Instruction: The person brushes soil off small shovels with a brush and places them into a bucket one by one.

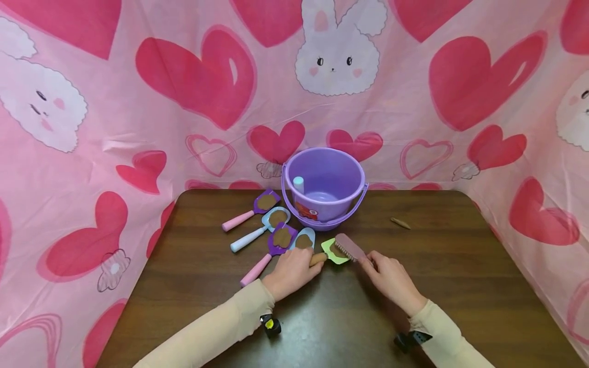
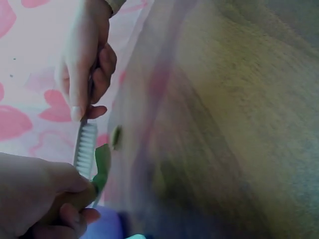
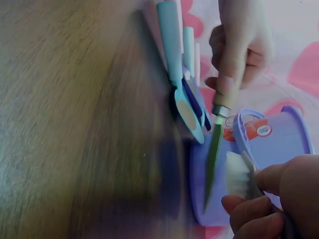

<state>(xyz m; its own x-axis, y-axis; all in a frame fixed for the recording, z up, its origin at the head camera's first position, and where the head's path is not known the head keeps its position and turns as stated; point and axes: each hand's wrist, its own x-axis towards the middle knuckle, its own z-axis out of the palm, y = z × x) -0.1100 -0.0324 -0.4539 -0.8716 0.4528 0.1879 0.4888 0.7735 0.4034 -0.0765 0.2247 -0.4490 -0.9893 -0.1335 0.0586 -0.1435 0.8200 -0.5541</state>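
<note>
Green blade, wooden handle: a small trowel [image 1: 332,252] at mid-table, near side of the purple bucket [image 1: 333,210], blade to the right. Left hand [image 1: 292,271] has its fingers wrapped round the handle, thumb along it; likely gripped there to steady the tool and leave the blade exposed. Right hand [image 1: 391,278] pinches a pink brush [image 1: 352,247] at its near end, bristles turned toward the blade, presumably so they face its brown patch. Bristles overlap the blade's right edge; whether they touch, cannot tell.

Left of the bucket: two pink-handled purple shovels [image 1: 250,269] and a blue-handled scoop [image 1: 248,239], handles toward the near left, perhaps for easy reach. Pale-blue scoop [image 1: 309,236] just beyond left hand, partly hidden. Far right: a small brown stick [image 1: 400,223], well apart.
</note>
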